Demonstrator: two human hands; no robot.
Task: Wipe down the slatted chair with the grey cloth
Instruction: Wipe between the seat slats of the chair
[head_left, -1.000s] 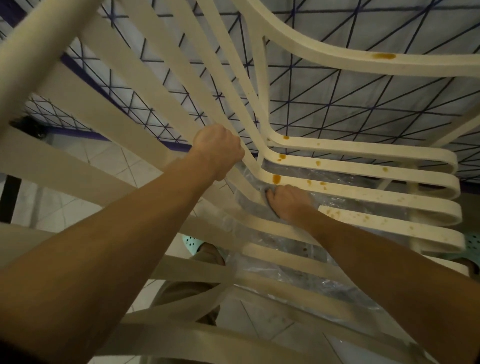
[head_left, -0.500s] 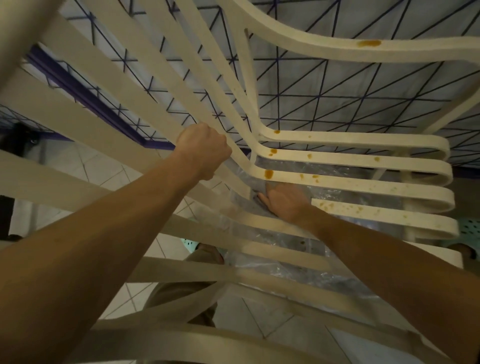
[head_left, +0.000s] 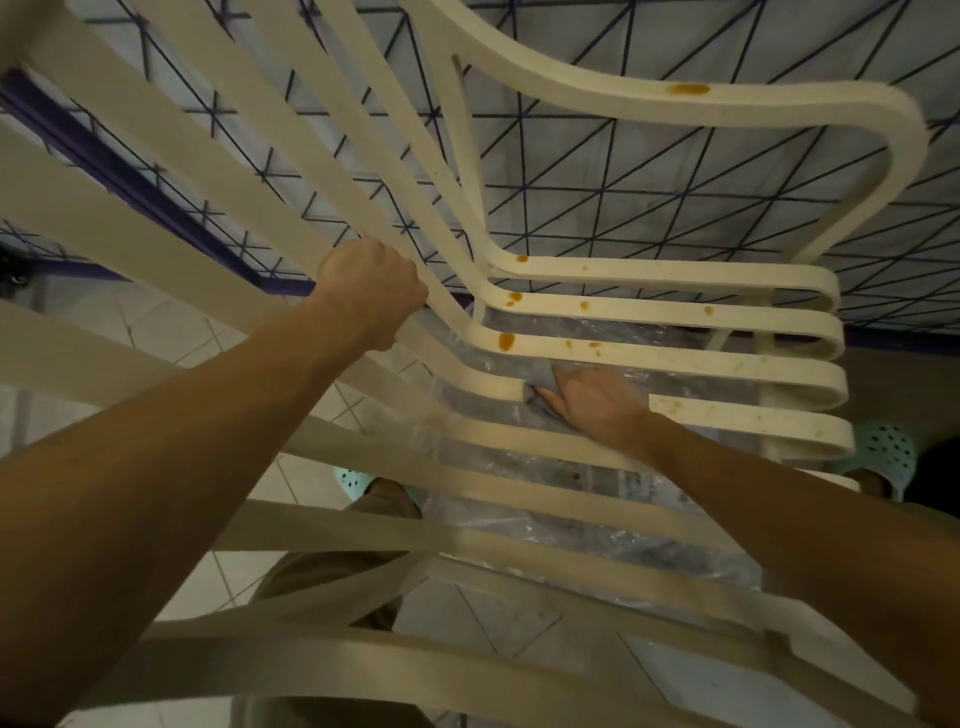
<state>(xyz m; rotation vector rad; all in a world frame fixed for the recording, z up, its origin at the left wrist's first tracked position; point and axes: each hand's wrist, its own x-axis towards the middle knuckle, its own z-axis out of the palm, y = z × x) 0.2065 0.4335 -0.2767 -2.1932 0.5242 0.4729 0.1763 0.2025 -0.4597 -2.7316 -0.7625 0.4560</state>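
One slatted chair (head_left: 649, 275): cream moulded plastic, smooth looped slats, orange-brown spots (head_left: 506, 341) at centre. Left hand (head_left: 371, 296) fisted round a slat, centre left. Right hand (head_left: 597, 402), fingers straight and together, presses the grey cloth (head_left: 537, 382), soft and crumpled, at centre frame. Advice: steady the chair, press flat, stroke along each slat.

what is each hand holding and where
The left hand grips a back slat of the slatted chair just above its bend into the seat. The right hand presses the grey cloth against a seat slat, without gripping it.
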